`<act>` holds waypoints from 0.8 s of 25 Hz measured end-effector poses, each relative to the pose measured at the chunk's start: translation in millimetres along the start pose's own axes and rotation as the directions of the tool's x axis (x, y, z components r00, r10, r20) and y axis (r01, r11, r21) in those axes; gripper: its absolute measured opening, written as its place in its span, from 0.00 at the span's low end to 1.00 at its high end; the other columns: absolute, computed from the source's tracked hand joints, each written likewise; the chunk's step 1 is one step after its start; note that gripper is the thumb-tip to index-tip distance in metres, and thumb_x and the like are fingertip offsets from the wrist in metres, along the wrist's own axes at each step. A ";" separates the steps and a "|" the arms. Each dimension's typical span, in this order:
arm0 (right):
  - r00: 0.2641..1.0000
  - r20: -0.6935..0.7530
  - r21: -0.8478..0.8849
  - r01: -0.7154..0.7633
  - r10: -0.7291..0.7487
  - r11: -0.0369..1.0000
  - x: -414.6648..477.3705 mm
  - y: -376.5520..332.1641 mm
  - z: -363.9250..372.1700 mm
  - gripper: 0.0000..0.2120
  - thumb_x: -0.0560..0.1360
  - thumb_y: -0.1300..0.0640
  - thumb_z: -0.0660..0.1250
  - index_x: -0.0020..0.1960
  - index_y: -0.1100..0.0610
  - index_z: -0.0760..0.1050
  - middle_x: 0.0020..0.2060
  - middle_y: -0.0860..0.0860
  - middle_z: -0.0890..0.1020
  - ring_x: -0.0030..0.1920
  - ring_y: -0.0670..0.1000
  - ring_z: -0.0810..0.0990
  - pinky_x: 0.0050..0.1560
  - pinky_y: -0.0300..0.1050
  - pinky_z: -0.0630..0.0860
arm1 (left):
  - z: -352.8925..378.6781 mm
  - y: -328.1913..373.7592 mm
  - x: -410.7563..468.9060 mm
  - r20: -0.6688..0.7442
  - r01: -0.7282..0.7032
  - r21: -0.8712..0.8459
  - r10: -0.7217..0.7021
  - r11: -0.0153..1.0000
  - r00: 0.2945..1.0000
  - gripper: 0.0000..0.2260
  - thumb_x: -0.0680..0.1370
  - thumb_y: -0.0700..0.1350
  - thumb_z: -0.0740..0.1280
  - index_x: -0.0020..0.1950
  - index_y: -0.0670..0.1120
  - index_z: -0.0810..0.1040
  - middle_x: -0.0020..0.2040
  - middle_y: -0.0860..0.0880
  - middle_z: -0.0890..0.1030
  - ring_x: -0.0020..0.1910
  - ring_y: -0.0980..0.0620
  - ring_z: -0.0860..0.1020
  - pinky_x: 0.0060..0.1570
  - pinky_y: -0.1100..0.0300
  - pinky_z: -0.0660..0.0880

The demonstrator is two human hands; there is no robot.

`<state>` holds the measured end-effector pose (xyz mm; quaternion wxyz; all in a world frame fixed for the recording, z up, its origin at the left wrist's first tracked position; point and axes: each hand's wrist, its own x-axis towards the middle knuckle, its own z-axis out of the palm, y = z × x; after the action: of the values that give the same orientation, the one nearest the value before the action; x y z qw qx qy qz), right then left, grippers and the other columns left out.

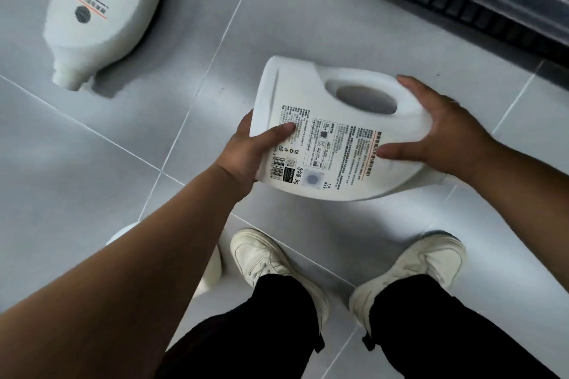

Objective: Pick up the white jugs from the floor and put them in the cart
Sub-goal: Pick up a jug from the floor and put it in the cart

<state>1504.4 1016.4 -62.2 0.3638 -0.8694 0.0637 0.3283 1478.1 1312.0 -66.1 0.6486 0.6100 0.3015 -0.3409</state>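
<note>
A large white jug (308, 92) with a printed label and a handle hole is held flat above the grey floor. My left hand (249, 151) grips its base end, thumb across the label. My right hand (437, 129) clasps the handle end, which hides the neck. A second white jug (101, 12) lies on its side on the floor at the upper left, its open neck pointing toward me. A third white jug (212, 268) shows partly from under my left forearm, beside my left shoe. The dark ribbed edge of the cart (431, 0) runs across the upper right.
My own white shoes (268, 258) and black trouser legs stand on the grey tiled floor (92, 163) just below the held jug. The ribbed dark structure fills the upper right corner.
</note>
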 end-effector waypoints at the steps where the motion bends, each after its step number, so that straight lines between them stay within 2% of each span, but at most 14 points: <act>1: 1.000 -0.024 0.006 0.004 -0.003 1.000 -19.8 -17.7 -18.8 0.59 0.46 0.24 0.73 0.73 0.29 0.54 0.68 0.52 0.72 0.67 0.54 0.71 0.68 0.54 0.69 | 5.3 21.9 -21.8 0.015 -0.004 0.010 0.004 1.000 1.000 0.26 0.69 0.48 0.74 0.65 0.45 0.75 0.55 0.43 0.85 0.52 0.42 0.84 0.43 0.49 0.80; 3: 0.997 -0.081 0.032 -0.002 0.004 0.999 -63.8 -53.1 -62.5 0.57 0.49 0.29 0.77 0.74 0.31 0.56 0.68 0.51 0.72 0.67 0.53 0.71 0.67 0.50 0.69 | 18.7 71.3 -66.8 0.056 -0.031 0.027 0.029 0.999 0.998 0.21 0.70 0.48 0.73 0.61 0.48 0.77 0.53 0.45 0.86 0.51 0.44 0.85 0.41 0.49 0.81; 4: 0.993 -0.114 0.044 0.000 0.005 0.999 -88.8 -70.7 -84.5 0.57 0.49 0.28 0.77 0.74 0.31 0.56 0.69 0.48 0.72 0.68 0.52 0.71 0.67 0.50 0.69 | 25.1 97.2 -91.4 0.060 -0.049 0.035 0.046 0.998 0.997 0.22 0.69 0.50 0.74 0.62 0.49 0.76 0.53 0.46 0.86 0.51 0.44 0.85 0.41 0.48 0.81; 6: 0.986 -0.165 0.067 0.017 -0.005 0.998 -141.0 -110.1 -128.4 0.60 0.45 0.21 0.72 0.74 0.31 0.56 0.71 0.41 0.71 0.70 0.48 0.70 0.69 0.51 0.69 | 36.3 149.1 -143.0 0.076 -0.075 0.081 0.069 0.994 0.995 0.31 0.66 0.54 0.77 0.67 0.51 0.72 0.56 0.47 0.85 0.54 0.42 0.84 0.43 0.45 0.81; 8: 0.973 -0.231 0.101 0.043 -0.019 0.994 -196.1 -153.3 -173.0 0.60 0.45 0.20 0.71 0.75 0.32 0.57 0.70 0.36 0.69 0.69 0.44 0.70 0.70 0.46 0.67 | 46.8 202.9 -198.8 0.103 -0.114 0.105 0.103 0.988 0.989 0.36 0.64 0.56 0.78 0.70 0.53 0.70 0.58 0.48 0.84 0.54 0.43 0.84 0.42 0.43 0.80; 12: 0.908 -0.418 0.130 0.078 -0.017 0.988 -337.9 -247.2 -263.5 0.57 0.48 0.33 0.75 0.75 0.36 0.60 0.64 0.35 0.70 0.63 0.40 0.70 0.61 0.36 0.64 | 78.0 317.1 -333.7 0.182 -0.256 0.137 0.229 0.957 0.956 0.36 0.64 0.54 0.78 0.69 0.55 0.68 0.57 0.52 0.85 0.53 0.47 0.85 0.44 0.40 0.81; 15: 0.834 -0.551 0.162 0.144 -0.031 0.976 -442.7 -296.8 -319.7 0.55 0.50 0.36 0.77 0.75 0.40 0.63 0.65 0.36 0.72 0.62 0.38 0.71 0.60 0.30 0.66 | 114.7 385.0 -430.7 0.270 -0.362 0.143 0.316 0.921 0.910 0.37 0.63 0.54 0.78 0.69 0.55 0.68 0.57 0.52 0.85 0.52 0.48 0.85 0.45 0.38 0.81; 16: 0.806 -0.591 0.154 0.148 -0.028 0.977 -472.6 -308.5 -333.5 0.55 0.50 0.35 0.78 0.75 0.40 0.64 0.65 0.37 0.72 0.61 0.38 0.72 0.60 0.30 0.67 | 126.9 401.4 -457.4 0.303 -0.399 0.142 0.344 0.906 0.889 0.37 0.62 0.54 0.78 0.69 0.55 0.68 0.57 0.51 0.85 0.52 0.47 0.85 0.46 0.37 0.81; 19: 0.700 -0.714 0.139 0.109 0.023 0.984 -579.1 -335.9 -373.0 0.56 0.46 0.25 0.77 0.72 0.32 0.63 0.65 0.40 0.75 0.62 0.44 0.76 0.65 0.47 0.72 | 174.6 446.6 -545.6 0.433 -0.498 0.103 0.412 0.861 0.802 0.38 0.60 0.52 0.80 0.68 0.54 0.68 0.57 0.49 0.85 0.50 0.45 0.85 0.49 0.37 0.81; 20: 0.657 -0.752 0.145 0.102 0.043 0.984 -612.6 -339.6 -384.3 0.57 0.43 0.23 0.75 0.71 0.30 0.62 0.65 0.41 0.76 0.62 0.46 0.76 0.65 0.50 0.73 | 191.7 458.1 -572.3 0.479 -0.528 0.073 0.435 0.846 0.763 0.41 0.59 0.52 0.81 0.68 0.54 0.68 0.59 0.48 0.84 0.51 0.44 0.85 0.51 0.38 0.81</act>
<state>1349.1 925.6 716.2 0.3848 -0.8927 0.2228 -0.0736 1509.2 1174.2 678.3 0.6998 0.6355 -0.0588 -0.3210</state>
